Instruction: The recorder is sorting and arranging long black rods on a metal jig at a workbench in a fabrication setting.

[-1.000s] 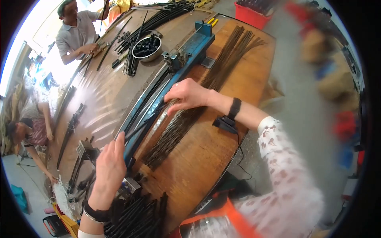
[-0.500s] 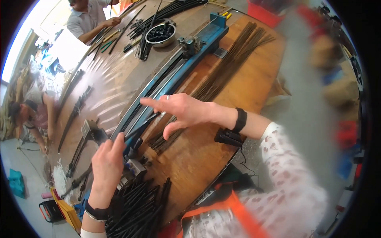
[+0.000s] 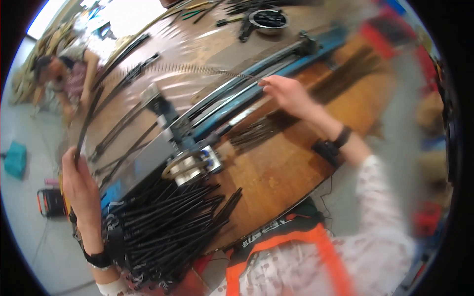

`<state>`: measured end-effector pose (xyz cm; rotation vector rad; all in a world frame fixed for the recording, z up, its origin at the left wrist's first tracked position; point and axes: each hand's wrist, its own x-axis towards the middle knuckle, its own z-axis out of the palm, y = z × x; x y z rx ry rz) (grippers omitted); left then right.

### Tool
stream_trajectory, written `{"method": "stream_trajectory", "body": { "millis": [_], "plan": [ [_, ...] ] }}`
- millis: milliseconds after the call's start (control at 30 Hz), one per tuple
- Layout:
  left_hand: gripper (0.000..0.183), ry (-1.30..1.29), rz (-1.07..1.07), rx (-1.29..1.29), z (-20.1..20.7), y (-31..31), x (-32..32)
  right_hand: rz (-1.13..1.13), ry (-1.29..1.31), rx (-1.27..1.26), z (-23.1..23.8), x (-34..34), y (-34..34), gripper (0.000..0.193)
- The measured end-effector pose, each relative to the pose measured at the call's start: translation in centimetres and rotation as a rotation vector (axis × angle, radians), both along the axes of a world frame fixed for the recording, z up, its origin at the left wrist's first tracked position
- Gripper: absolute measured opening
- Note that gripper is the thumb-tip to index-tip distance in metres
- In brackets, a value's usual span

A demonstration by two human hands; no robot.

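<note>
My left hand [image 3: 81, 190], at the left by the table's edge, is closed around a slim black rod [image 3: 90, 121] that slants upward from the fist. Out to the right, my right hand [image 3: 289, 96] pinches one end of a long thin coil spring [image 3: 197, 68]. The spring arches leftward across the table toward the rod's upper part; whether they touch I cannot tell. Below the spring runs a long blue metal fixture [image 3: 237, 116] with rails. A small machine with a round metal part [image 3: 187, 169] stands at its near end.
Many black rods [image 3: 168, 229] lie heaped at the near edge. Brown thin rods or springs [image 3: 256, 129] lie bundled right of the fixture. A metal bowl [image 3: 269, 28] of black parts stands at the back. Another person [image 3: 74, 74] works at the far left.
My hands have moved apart, the left leftward and the right rightward. My right hand, open before, now grips the spring stretched across the table. The view has shifted.
</note>
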<state>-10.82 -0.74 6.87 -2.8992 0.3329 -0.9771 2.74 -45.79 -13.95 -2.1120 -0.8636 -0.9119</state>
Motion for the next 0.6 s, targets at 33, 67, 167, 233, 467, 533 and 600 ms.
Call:
{"method": "stream_trajectory", "body": {
  "millis": [33, 67, 167, 233, 467, 533, 600],
  "plan": [
    [0.019, -0.017, 0.036, 0.065, 0.4, -0.2, -0.3, 0.045, 0.245, 0.014, 0.7, 0.0, 1.6, 0.021],
    [0.021, -0.011, 0.021, 0.019, 0.6, -0.4, -0.8, 0.100, 0.491, 0.021, 1.7, -0.3, 3.5, 0.018],
    [0.023, -0.032, -0.028, -0.030, 0.2, -0.5, -3.0, 0.521, 0.718, 0.225, 5.5, -0.4, 12.1, 0.013],
    [0.023, -0.017, -0.018, -0.081, 1.8, -0.6, -3.7, 0.754, 0.419, 0.197, 8.4, 1.6, 16.3, 0.012],
    [0.025, 0.129, 0.218, -0.206, -1.9, 4.7, -9.8, 0.792, 0.374, 0.066, 8.9, 2.5, 19.7, 0.011],
    [0.024, 0.118, 0.199, -0.216, -2.8, 4.8, -10.2, 0.750, 0.355, -0.004, 8.6, 2.3, 20.6, 0.010],
    [0.024, 0.095, 0.167, -0.239, -3.7, 4.8, -9.8, 0.757, 0.464, -0.076, 9.0, 2.1, 21.8, 0.012]
  ]
}}
